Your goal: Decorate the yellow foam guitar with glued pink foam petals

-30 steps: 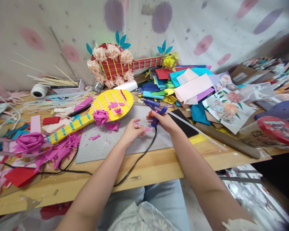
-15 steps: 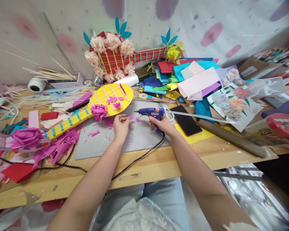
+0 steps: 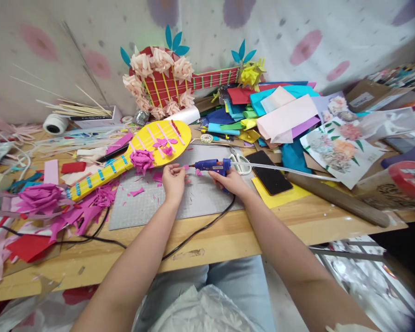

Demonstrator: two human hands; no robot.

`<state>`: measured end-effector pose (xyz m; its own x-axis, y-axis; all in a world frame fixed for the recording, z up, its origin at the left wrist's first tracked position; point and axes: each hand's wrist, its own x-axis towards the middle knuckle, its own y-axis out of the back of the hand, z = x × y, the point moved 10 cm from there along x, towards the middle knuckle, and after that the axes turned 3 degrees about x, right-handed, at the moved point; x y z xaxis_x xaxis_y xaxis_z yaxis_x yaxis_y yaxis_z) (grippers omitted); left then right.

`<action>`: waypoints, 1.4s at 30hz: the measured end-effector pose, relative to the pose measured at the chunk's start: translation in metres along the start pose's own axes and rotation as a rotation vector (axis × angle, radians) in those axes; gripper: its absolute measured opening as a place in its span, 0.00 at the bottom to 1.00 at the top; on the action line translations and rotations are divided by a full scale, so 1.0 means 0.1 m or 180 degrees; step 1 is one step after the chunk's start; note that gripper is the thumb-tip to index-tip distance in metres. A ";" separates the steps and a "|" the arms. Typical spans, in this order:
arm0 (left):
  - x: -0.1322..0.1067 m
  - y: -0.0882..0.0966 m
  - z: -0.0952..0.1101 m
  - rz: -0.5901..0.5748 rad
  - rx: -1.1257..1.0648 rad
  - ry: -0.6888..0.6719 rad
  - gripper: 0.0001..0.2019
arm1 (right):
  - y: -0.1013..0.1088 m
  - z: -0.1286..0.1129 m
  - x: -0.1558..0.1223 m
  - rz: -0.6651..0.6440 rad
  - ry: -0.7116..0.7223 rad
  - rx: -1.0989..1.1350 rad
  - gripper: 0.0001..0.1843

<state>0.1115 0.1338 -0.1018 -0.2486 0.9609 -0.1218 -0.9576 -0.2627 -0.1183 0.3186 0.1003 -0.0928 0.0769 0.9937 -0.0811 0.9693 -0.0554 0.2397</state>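
Observation:
My right hand (image 3: 227, 179) is closed round a blue hot glue gun (image 3: 210, 165), with a long clear glue stick (image 3: 280, 168) sticking out of its back. The gun's nozzle points left, at a small pink paper petal (image 3: 186, 168) pinched in the fingers of my left hand (image 3: 174, 180). Whether the nozzle touches the petal I cannot tell. Just behind my left hand lies a yellow paper guitar (image 3: 169, 138) with blue bands on its neck and a magenta crepe-paper rose (image 3: 142, 161) on its body. Under both hands is a grey cutting mat (image 3: 207, 203) strewn with pink scraps.
White-handled scissors (image 3: 242, 165) and a black phone (image 3: 269, 173) lie right of the glue gun. A red guitar with peach roses (image 3: 162, 83) leans at the back. Coloured paper (image 3: 287, 115) is heaped at back right. A black cord (image 3: 200, 228) crosses the mat's front edge.
My right hand has moved the glue gun slightly left, bringing its nozzle up to the petal in my left hand. The left hand has barely moved.

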 end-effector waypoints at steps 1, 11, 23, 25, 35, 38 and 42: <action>0.00 0.00 0.00 0.0000 -0.0005 0.0006 0.15 | 0.00 0.00 0.00 0.0007 -0.0004 -0.0032 0.21; -0.02 0.00 0.02 0.0005 0.0014 0.0016 0.14 | 0.00 0.00 0.00 -0.0010 0.0065 -0.0274 0.24; 0.00 0.00 0.01 -0.0005 -0.0005 0.0008 0.13 | 0.00 -0.04 -0.02 -0.0011 0.0078 -0.0177 0.24; 0.00 0.00 0.01 -0.0007 -0.0019 0.0020 0.13 | -0.01 -0.06 -0.02 -0.0051 0.0104 -0.0185 0.24; 0.00 0.00 0.01 -0.0024 -0.0071 0.0005 0.15 | -0.05 -0.05 -0.04 -0.0195 0.0064 -0.0427 0.25; 0.00 0.00 0.00 -0.0023 -0.0071 0.0004 0.15 | -0.06 -0.05 -0.04 -0.0269 0.0018 -0.0317 0.24; 0.01 0.00 -0.02 0.0006 -0.0051 0.0007 0.14 | -0.06 -0.08 -0.04 -0.0230 0.0001 -0.0166 0.23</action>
<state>0.1110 0.1349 -0.1036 -0.2499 0.9603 -0.1240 -0.9547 -0.2658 -0.1337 0.3110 0.0978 -0.0861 0.0071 0.9950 -0.0996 0.9588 0.0215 0.2832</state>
